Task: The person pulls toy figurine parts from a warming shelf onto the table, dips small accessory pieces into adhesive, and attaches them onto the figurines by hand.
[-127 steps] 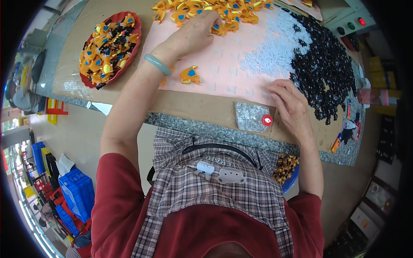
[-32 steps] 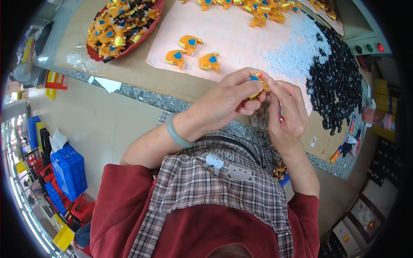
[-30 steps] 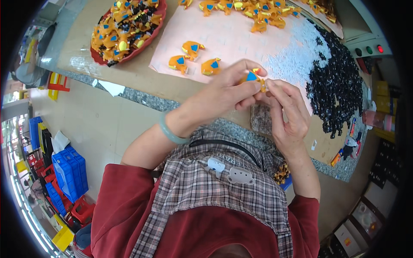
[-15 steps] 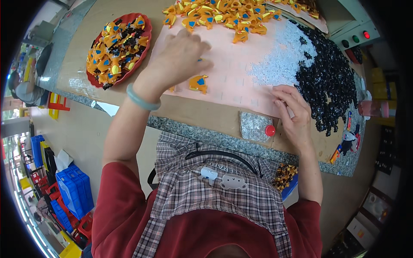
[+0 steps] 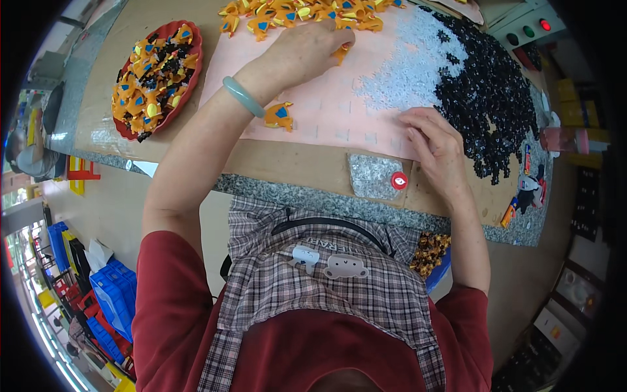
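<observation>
My left hand (image 5: 312, 53), with a pale green bangle on its wrist, reaches over the pink sheet (image 5: 313, 98) near its far side. Its fingers are closed on a small orange toy figure (image 5: 340, 54), mostly hidden by them. Another orange figure with a blue patch (image 5: 279, 115) lies alone on the sheet, by my left wrist. My right hand (image 5: 439, 145) rests at the sheet's near right edge, fingers loosely bent and thumb apart, with nothing visible in it. Small white pieces (image 5: 408, 68) spread just beyond it, and black pieces (image 5: 486, 124) lie to its right.
A heap of orange figures (image 5: 294, 13) lies along the far edge. A red scalloped dish (image 5: 194, 75) of orange and black pieces stands at left. Nearer me sit a clear bottle with a red cap (image 5: 399, 180) and, at far right, a box with coloured buttons (image 5: 530, 31).
My left hand has moved right and farther away, and an orange figure now shows in its fingers. The view has shifted slightly. My right hand stays in about the same place.
</observation>
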